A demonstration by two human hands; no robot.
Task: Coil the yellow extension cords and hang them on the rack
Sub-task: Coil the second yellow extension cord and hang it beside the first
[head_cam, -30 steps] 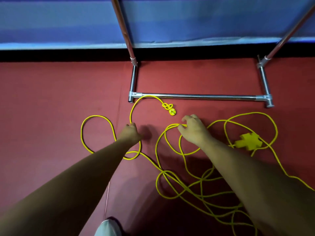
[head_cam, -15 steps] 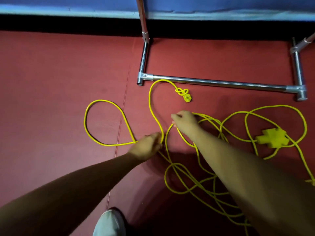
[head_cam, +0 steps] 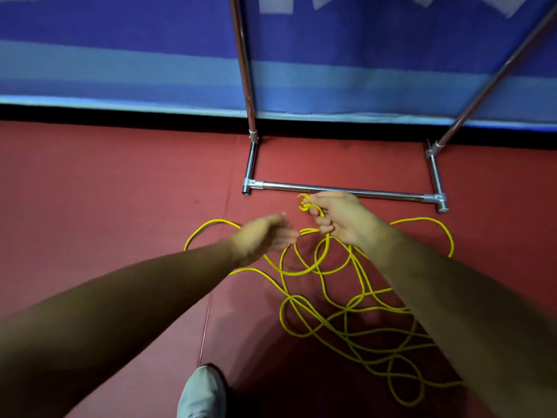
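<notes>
The yellow extension cord point(head_cam: 211, 221) sprawls in crossed loops on the red floor point(head_cam: 120, 206) before the rack point(head_cam: 340, 190). Fingers of the right hand point(head_cam: 343, 218) pinch its knotted end; the left hand point(head_cam: 262, 236) is spread, holding nothing. Pulling now could cinch the crossings into knots.

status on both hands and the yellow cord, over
Right hand grips thin yellow extension cord near its knotted end. Left hand open, holding nothing. Rest tangled on red floor, nothing coiled.
</notes>
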